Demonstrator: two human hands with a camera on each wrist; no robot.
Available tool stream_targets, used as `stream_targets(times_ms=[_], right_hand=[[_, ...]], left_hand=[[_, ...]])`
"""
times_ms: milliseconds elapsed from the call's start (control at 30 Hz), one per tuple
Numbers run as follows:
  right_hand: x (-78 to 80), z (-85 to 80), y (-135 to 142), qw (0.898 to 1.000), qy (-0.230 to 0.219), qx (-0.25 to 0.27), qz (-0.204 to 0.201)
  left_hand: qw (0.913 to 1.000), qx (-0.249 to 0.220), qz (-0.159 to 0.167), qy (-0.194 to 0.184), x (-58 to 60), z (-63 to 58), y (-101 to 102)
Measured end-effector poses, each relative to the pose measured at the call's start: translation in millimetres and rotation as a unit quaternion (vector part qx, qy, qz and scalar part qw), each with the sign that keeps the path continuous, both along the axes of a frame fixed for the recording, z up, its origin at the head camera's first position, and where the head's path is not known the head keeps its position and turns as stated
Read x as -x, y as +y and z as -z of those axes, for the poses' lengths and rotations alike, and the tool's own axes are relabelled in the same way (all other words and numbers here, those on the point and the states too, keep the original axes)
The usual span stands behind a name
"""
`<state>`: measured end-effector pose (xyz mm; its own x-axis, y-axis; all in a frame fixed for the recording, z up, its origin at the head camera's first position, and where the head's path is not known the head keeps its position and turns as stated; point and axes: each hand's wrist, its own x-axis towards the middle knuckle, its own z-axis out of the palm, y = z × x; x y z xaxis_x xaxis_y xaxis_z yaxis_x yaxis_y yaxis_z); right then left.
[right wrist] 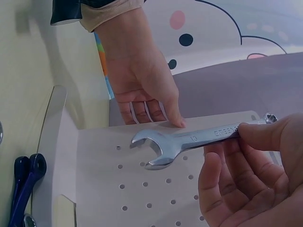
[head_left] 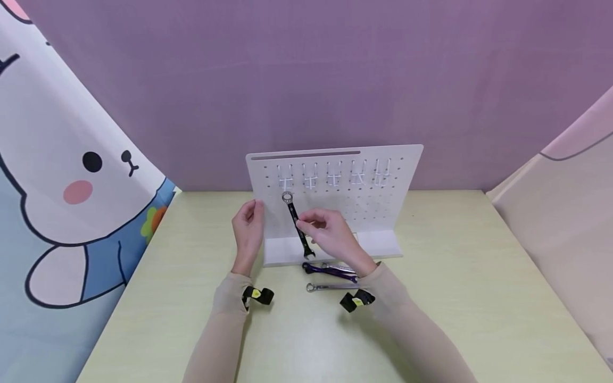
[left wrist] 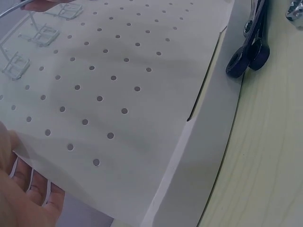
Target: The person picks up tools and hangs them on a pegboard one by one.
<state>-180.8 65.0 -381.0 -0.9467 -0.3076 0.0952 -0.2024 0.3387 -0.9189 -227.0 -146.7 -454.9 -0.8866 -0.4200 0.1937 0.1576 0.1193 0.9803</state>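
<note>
Closest in, two beige sleeves [head_left: 220, 332] reach up over the pale wood-grain tabletop [head_left: 163, 303], which stretches wide on either side. Between the forearms lies a silver wrench [head_left: 330, 287], roughly crosswise, its right end hidden behind the right wrist. Just past it, dark purple wrenches [head_left: 325, 270] lie overlapped beside the front edge of the white base [head_left: 282, 254], with more silver metal next to them.

Now the hands, and they're apart — each one busy! The right hand [head_left: 330, 229] pinches a combination wrench [head_left: 303, 240] by the middle of its shank, thumb against fingers, ring end up, open jaw down. The wrench is up in front of the left part of the white pegboard [head_left: 275, 215]; whether it touches the board, I can't tell. The left hand [head_left: 248, 229] grips the board's left edge, thumb in front, fingers behind.

Up top, five white wire hooks [head_left: 310, 178] line up in a row below a long slot — and the ring end sits just under the leftmost. The board's right edge stands well apart from both hands. Farthest back hangs the purple curtain [head_left: 335, 69].
</note>
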Motion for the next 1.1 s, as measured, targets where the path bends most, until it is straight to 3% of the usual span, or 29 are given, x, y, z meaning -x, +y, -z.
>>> stream_targets(times_ms=[1100], right_hand=[[20.1, 5.2, -10, 1.000, -0.012, 0.015, 0.020]], left_hand=[[1.0000, -0.003, 0.000, -0.009, 1.4, 0.5, 1]])
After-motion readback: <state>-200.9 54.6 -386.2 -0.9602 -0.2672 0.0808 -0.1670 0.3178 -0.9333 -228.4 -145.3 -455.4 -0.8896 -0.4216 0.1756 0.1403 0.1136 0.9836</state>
